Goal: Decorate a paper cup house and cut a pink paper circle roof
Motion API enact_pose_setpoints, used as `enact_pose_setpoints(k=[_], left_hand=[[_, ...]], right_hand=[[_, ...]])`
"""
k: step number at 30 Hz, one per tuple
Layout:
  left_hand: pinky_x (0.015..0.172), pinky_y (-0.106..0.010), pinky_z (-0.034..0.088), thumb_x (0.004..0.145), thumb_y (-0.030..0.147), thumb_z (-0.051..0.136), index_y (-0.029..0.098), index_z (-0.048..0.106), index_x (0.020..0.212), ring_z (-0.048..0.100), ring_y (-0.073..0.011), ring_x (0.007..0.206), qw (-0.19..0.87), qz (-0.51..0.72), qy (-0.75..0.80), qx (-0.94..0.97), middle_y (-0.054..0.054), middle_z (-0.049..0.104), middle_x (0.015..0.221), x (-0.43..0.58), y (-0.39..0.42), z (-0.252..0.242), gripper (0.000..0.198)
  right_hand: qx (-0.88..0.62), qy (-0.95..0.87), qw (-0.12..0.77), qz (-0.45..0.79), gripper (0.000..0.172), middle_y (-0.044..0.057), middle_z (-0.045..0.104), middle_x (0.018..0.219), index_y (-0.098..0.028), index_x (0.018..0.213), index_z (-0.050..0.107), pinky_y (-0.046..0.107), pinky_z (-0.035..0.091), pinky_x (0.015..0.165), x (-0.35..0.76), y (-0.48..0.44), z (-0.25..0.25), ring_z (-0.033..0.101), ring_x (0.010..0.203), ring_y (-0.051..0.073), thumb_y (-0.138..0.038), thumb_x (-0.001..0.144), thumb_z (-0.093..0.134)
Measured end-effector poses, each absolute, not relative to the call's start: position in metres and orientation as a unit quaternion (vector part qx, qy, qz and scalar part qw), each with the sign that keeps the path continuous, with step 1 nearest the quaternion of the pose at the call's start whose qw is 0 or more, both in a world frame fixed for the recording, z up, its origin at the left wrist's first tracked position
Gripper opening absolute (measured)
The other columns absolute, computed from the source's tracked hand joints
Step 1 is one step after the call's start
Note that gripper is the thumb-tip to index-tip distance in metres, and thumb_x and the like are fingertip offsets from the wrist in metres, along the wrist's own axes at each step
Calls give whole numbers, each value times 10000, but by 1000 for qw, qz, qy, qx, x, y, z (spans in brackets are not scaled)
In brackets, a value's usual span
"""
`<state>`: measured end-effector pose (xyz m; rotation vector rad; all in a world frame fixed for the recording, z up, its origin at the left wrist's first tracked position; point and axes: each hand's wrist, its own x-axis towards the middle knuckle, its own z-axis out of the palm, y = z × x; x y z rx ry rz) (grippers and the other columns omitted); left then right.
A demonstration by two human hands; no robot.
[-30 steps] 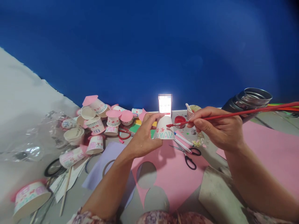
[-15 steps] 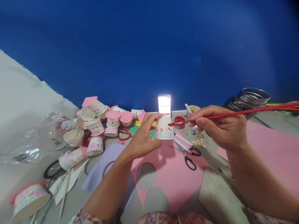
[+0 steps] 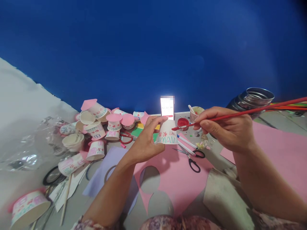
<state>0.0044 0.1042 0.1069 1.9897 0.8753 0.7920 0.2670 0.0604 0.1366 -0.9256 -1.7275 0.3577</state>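
Two hands, one paper cup, one red paintbrush

Above the middle of the worktop (image 3: pixel 196 203), the left hand (image 3: pixel 144 142) pinches an upside-down paper cup (image 3: pixel 169 128) between forefinger on the base and thumb at the rim, apparently leaving its decorated side free. The right hand (image 3: pixel 223 127) holds a red paintbrush (image 3: pixel 256 110) like a pen, probably for fine control. A red paint pot (image 3: pixel 183 122) sits toward the back edge, seemingly for easy reach.

A glowing screen (image 3: pixel 167 107) at the back edge is pixelated on top, its lower end hidden. The brush's handle runs out of view; whether its tip touches the cup is unclear.
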Motion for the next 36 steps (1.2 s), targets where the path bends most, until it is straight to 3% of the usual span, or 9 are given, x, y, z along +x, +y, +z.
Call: enact_pose_setpoints(k=[7, 17, 36], left_hand=[[1152, -503, 465, 664, 40, 658, 357, 553, 1405, 495, -303, 1375, 443, 276, 320, 791, -53, 484, 1441, 2, 106, 108, 813], [1156, -483, 464, 706, 117, 703, 342, 567, 1402, 517, -295, 1372, 470, 256, 312, 785, -51, 522, 1435, 1, 106, 114, 744], [1184, -554, 431, 711, 137, 718, 343, 573, 1387, 521, -333, 1383, 456, 254, 316, 792, -71, 530, 1479, 1, 103, 118, 722]], right_hand=[[-386, -712, 551, 203, 169, 17, 740, 681, -248, 832, 773, 260, 499, 438, 271, 61, 138, 642, 524, 131, -340, 969, 733], [-419, -636, 626, 167, 286, -2, 719, 591, -232, 695, 736, 242, 444, 345, 258, 65, 134, 562, 398, 101, -396, 924, 784], [-406, -638, 635, 161, 274, 0, 721, 629, -237, 688, 728, 262, 491, 429, 251, 64, 128, 591, 467, 114, -354, 932, 774]])
